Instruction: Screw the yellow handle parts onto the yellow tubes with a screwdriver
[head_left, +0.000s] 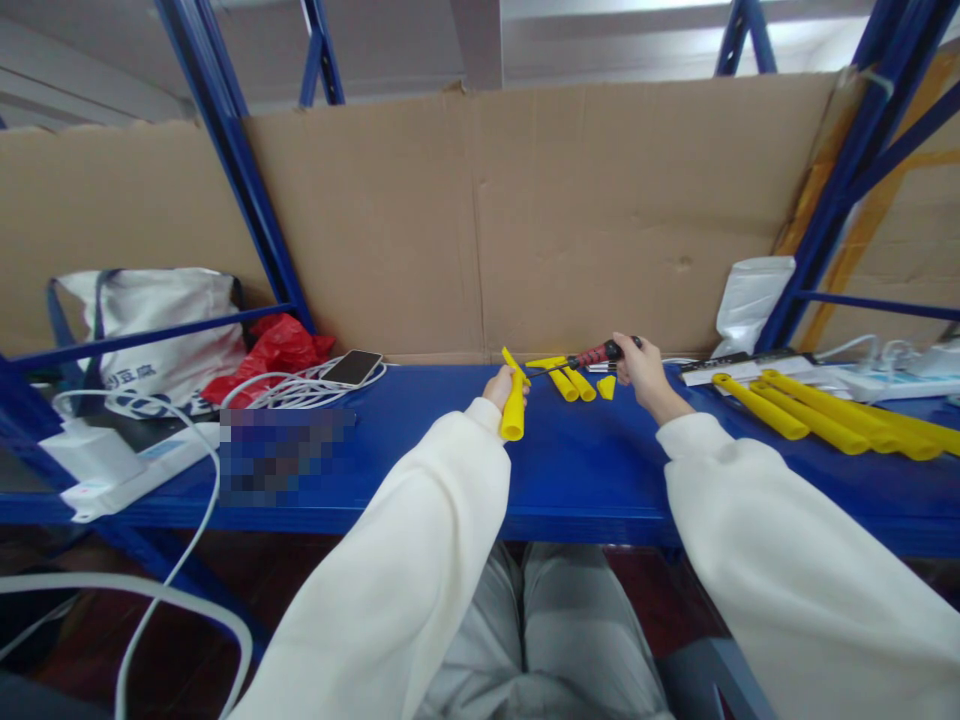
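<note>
My left hand (pixel 496 388) is closed around a yellow plastic tube (pixel 513 412), whose open wider end points down towards me. In my right hand (pixel 637 372) is a screwdriver (pixel 597 355) with a red and black handle, gripped by its end. Its thin shaft points left and reaches the upper part of the tube; whether the tip is inside or only against it, I cannot tell. Between my hands, more yellow tubes (pixel 564 384) lie on the blue table (pixel 585 460), beside a small yellow piece (pixel 607 387).
Several yellow tubes (pixel 825 422) lie at the right, near a power strip (pixel 892 380) and a white pouch (pixel 752 300). At the left are a phone (pixel 352 368), coiled white cables (pixel 277 392), a red plastic bag (pixel 270 355) and a cloth bag (pixel 165 315). Cardboard (pixel 585 220) closes off the back.
</note>
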